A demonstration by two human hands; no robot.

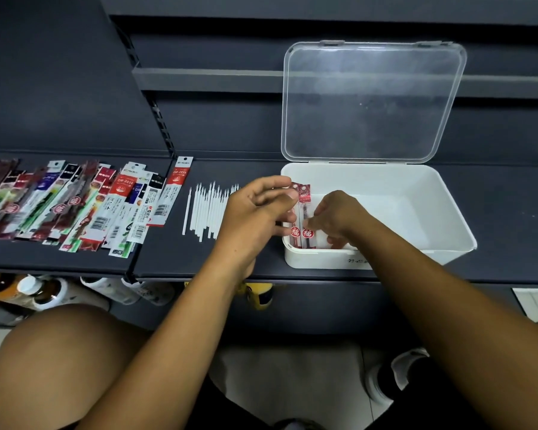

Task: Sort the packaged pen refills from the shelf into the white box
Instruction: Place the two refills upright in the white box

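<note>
The left hand (255, 212) and the right hand (336, 218) both held two red refill packets (302, 212) between them, at the near-left end of the white box (317, 259). The left fingers curled around the packets' upper part, and the right fingertips pinched their lower part. Behind both hands the clear lid (373, 100) stood open. Loose white sticks (205, 209) lay just left of the left hand, with the other packaged refills (75, 203) spread farther left on the shelf (174, 256).
</note>
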